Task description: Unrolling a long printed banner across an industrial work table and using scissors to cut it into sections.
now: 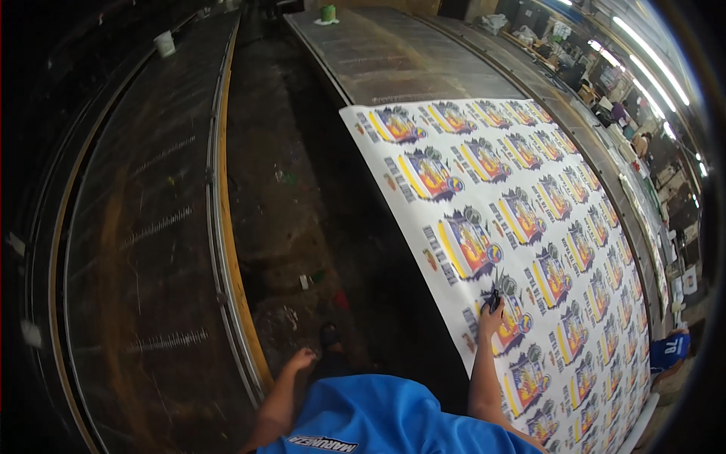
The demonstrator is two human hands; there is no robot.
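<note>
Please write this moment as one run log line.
right hand: holding dark scissors at printed sheet | left hand: lowered, apart from sheet

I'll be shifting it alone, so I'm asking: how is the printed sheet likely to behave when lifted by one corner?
The sheet looks thin and lies flat, so it's probably floppy. It covers much of the table, so lifting one corner would likely leave the rest lying there.

This is a workshop: long worktables (151, 280); a printed sheet (529, 246); tube lights (649, 59).
</note>
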